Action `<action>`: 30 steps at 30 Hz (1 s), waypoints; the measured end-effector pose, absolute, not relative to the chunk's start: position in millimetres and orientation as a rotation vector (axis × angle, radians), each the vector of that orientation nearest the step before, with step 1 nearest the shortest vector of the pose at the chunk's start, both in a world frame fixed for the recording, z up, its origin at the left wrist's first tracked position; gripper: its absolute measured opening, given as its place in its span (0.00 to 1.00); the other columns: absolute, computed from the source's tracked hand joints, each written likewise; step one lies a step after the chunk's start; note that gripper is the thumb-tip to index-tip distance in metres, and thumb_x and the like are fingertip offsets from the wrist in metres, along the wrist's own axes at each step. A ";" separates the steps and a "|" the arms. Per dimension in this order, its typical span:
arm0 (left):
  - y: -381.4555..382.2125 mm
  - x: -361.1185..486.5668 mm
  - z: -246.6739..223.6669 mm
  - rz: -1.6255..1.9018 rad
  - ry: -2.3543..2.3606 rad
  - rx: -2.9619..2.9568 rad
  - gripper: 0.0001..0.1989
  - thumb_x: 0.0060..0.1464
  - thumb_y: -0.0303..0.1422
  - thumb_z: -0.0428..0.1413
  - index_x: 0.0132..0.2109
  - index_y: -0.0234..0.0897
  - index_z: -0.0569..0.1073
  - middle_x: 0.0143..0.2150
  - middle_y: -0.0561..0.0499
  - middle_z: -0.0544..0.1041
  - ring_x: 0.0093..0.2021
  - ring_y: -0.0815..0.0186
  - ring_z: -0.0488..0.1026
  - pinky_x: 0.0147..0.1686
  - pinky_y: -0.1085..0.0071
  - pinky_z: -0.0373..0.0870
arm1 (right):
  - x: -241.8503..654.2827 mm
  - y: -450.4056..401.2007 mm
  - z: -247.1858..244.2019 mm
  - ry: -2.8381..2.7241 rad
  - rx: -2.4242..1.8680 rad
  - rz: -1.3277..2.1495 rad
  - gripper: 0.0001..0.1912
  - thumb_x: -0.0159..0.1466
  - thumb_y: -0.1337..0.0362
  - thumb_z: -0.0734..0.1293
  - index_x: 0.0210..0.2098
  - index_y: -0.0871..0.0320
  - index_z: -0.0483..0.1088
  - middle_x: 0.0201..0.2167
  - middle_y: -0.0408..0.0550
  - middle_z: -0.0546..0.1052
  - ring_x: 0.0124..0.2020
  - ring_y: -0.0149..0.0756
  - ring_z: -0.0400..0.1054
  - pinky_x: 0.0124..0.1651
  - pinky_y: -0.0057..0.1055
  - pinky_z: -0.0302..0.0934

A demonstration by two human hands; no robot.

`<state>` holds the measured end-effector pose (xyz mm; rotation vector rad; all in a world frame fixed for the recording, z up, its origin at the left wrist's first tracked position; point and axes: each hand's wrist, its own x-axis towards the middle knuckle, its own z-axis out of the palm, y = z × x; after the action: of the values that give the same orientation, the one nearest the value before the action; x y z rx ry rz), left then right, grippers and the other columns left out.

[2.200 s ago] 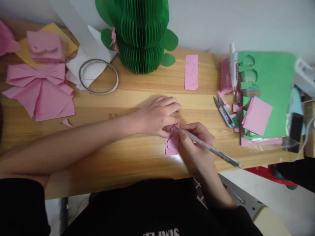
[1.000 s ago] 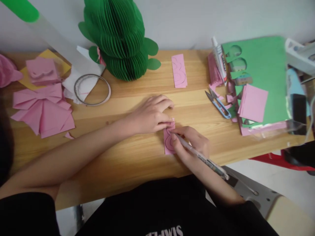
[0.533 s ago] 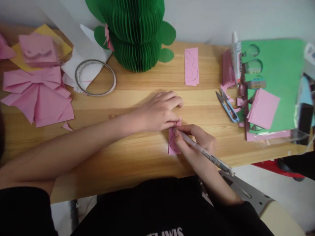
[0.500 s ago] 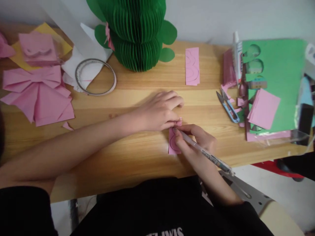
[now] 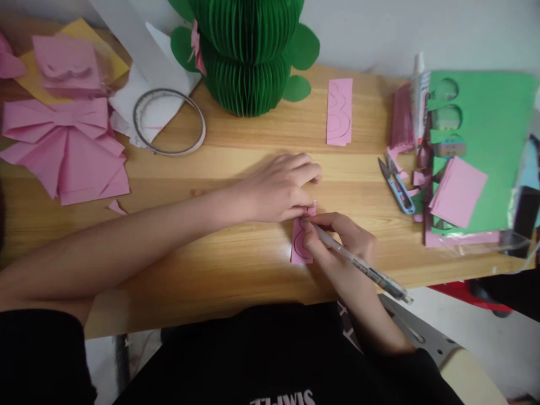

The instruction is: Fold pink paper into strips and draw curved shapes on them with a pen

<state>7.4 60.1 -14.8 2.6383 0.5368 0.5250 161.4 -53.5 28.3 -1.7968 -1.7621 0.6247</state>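
Observation:
A small pink paper strip (image 5: pixel 298 247) with drawn dark curves lies on the wooden table in front of me. My left hand (image 5: pixel 287 188) rests over its upper end, fingers bent, the lowest ones pinning the paper down. In my right hand (image 5: pixel 343 239) is a slim clear-barrelled pen (image 5: pixel 365 267), held in a writing grip, its tip on the strip beside the left fingertips. Part of the strip is hidden under both hands. Farther back lies another pink strip (image 5: pixel 339 112) with similar curved lines.
A green honeycomb paper piece (image 5: pixel 248 73) stands at the back. To the left are folded pink paper (image 5: pixel 63 135), a lamp with a ring base (image 5: pixel 201 138) and white paper. On the right lie blue snips (image 5: pixel 397 185), green sheets (image 5: pixel 502 124) and a stack of pink paper (image 5: pixel 459 191).
The camera view has shifted slightly, so objects on the table appear a little to the right or higher. Both hands keep nearly the same pose, with the pen still on the strip.

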 end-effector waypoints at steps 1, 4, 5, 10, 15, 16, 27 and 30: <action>60.0 7.4 -15.0 0.525 0.537 2.639 0.17 0.65 0.41 0.52 0.33 0.41 0.80 0.50 0.45 0.75 0.52 0.55 0.67 0.46 0.59 0.63 | 161.5 -53.2 28.5 -1.759 -1.793 0.634 0.04 0.60 0.66 0.67 0.33 0.55 0.76 0.31 0.47 0.83 0.31 0.37 0.78 0.37 0.34 0.73; 59.8 7.5 -15.4 0.534 0.539 2.630 0.16 0.64 0.41 0.52 0.33 0.42 0.80 0.50 0.45 0.75 0.52 0.54 0.67 0.46 0.58 0.63 | 162.2 -52.5 28.6 -1.754 -1.784 0.647 0.04 0.60 0.66 0.67 0.33 0.55 0.76 0.31 0.47 0.83 0.31 0.37 0.78 0.37 0.34 0.73; 59.8 7.6 -15.5 0.536 0.540 2.624 0.16 0.64 0.41 0.52 0.33 0.42 0.80 0.50 0.45 0.75 0.52 0.54 0.67 0.45 0.58 0.63 | 162.6 -52.3 28.5 -1.757 -1.782 0.645 0.04 0.60 0.66 0.67 0.33 0.55 0.76 0.31 0.47 0.83 0.31 0.36 0.78 0.37 0.33 0.72; 59.6 7.6 -15.6 0.539 0.536 2.606 0.15 0.64 0.40 0.53 0.33 0.41 0.80 0.50 0.45 0.74 0.52 0.54 0.66 0.46 0.58 0.63 | 164.3 -52.1 27.9 -1.787 -1.789 0.660 0.04 0.60 0.66 0.68 0.34 0.54 0.76 0.33 0.46 0.83 0.31 0.36 0.78 0.36 0.33 0.72; 59.7 7.3 -16.4 0.548 0.534 2.625 0.15 0.64 0.40 0.53 0.32 0.41 0.79 0.50 0.45 0.75 0.52 0.54 0.67 0.46 0.59 0.62 | 165.3 -52.9 27.2 -1.773 -1.795 0.672 0.04 0.60 0.66 0.68 0.34 0.56 0.76 0.32 0.46 0.83 0.30 0.35 0.78 0.36 0.33 0.72; 59.7 7.3 -16.6 0.550 0.534 2.630 0.15 0.64 0.40 0.53 0.32 0.41 0.80 0.50 0.45 0.75 0.52 0.54 0.67 0.46 0.59 0.62 | 165.6 -53.1 26.9 -1.769 -1.797 0.670 0.04 0.60 0.66 0.68 0.34 0.56 0.76 0.32 0.47 0.83 0.30 0.35 0.78 0.36 0.32 0.72; 60.2 7.7 -16.9 0.563 0.526 2.625 0.15 0.64 0.39 0.53 0.33 0.42 0.80 0.50 0.45 0.75 0.52 0.55 0.67 0.45 0.60 0.62 | 166.7 -54.3 26.7 -1.743 -1.816 0.685 0.06 0.61 0.65 0.68 0.36 0.57 0.77 0.33 0.48 0.83 0.32 0.36 0.78 0.37 0.33 0.72; 60.2 7.4 -17.1 0.558 0.524 2.627 0.15 0.64 0.40 0.53 0.33 0.42 0.81 0.50 0.45 0.75 0.52 0.56 0.66 0.45 0.60 0.61 | 167.2 -55.0 26.6 -1.702 -1.826 0.689 0.06 0.61 0.64 0.68 0.36 0.58 0.77 0.32 0.49 0.83 0.31 0.35 0.77 0.35 0.32 0.71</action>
<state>7.4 60.2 -17.1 2.6274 0.5243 0.5579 167.2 -55.0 26.6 -1.8262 -1.7016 0.6885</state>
